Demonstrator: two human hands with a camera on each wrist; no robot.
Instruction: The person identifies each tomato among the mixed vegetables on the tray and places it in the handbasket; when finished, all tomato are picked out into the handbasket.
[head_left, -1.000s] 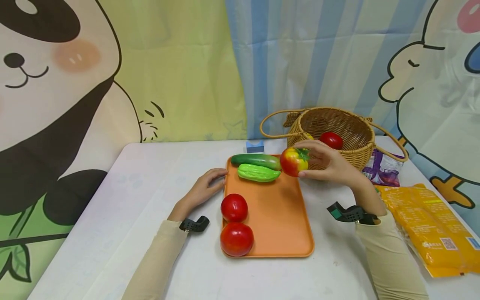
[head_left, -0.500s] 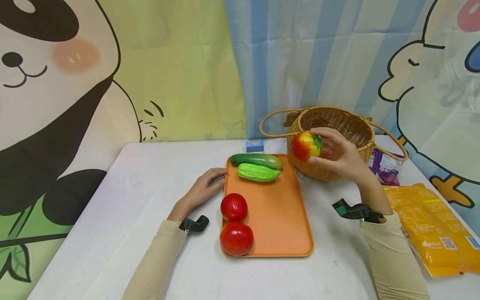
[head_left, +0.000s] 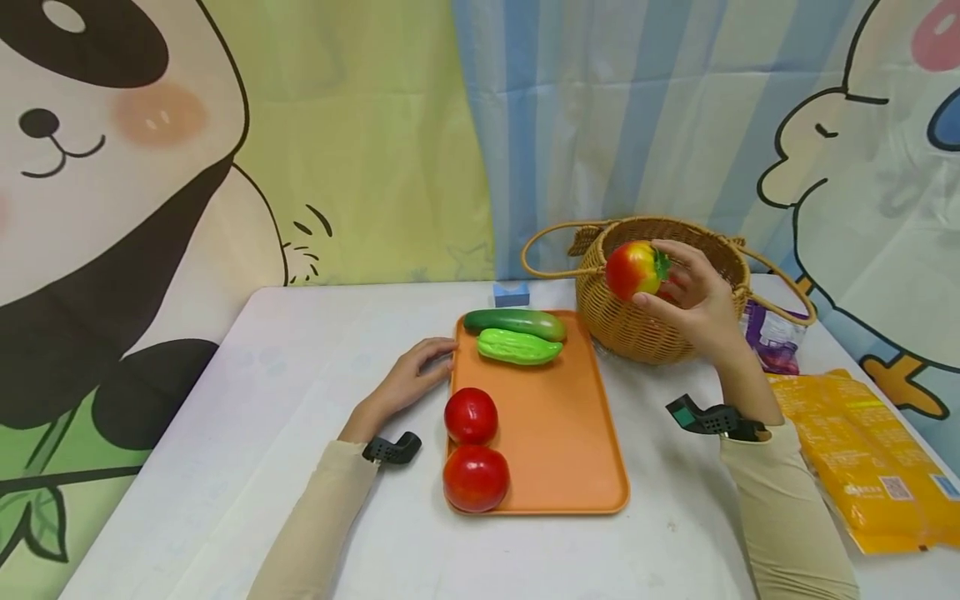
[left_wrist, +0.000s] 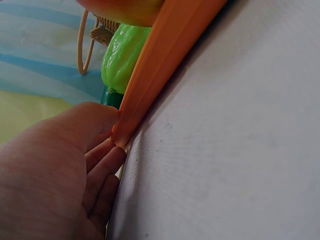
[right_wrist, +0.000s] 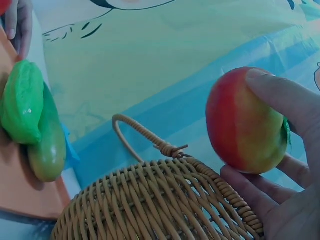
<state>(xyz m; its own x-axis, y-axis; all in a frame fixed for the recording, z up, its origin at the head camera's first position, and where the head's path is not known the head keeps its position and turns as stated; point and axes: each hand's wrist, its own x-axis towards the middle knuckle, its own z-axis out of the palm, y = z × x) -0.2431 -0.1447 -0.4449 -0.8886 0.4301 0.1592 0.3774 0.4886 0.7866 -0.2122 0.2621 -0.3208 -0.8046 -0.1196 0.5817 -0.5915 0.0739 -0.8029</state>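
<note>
My right hand (head_left: pixel 697 296) holds a red-and-yellow tomato (head_left: pixel 636 271) with a green calyx, thumb on one side and fingers on the other. It hangs at the front of the wicker basket's (head_left: pixel 637 329) rim; in the right wrist view the tomato (right_wrist: pixel 242 120) stands above the weave. My left hand (head_left: pixel 408 379) touches the left edge of the orange tray (head_left: pixel 555 433), fingers relaxed. On the tray lie a dark green cucumber (head_left: pixel 517 323), a bright green bumpy vegetable (head_left: pixel 519 347) and two red tomatoes, one (head_left: pixel 471 416) behind the other (head_left: pixel 476 478).
Right of the basket lie a purple packet (head_left: pixel 775 337) and a large yellow packet (head_left: pixel 862 458). A small blue block (head_left: pixel 511 294) sits behind the tray. A printed curtain (head_left: pixel 375 150) hangs at the table's back edge.
My right hand has carried the red-and-yellow tomato from above the tray's far right corner rightward and up to the basket's front rim. The left hand stays at the tray edge.
</note>
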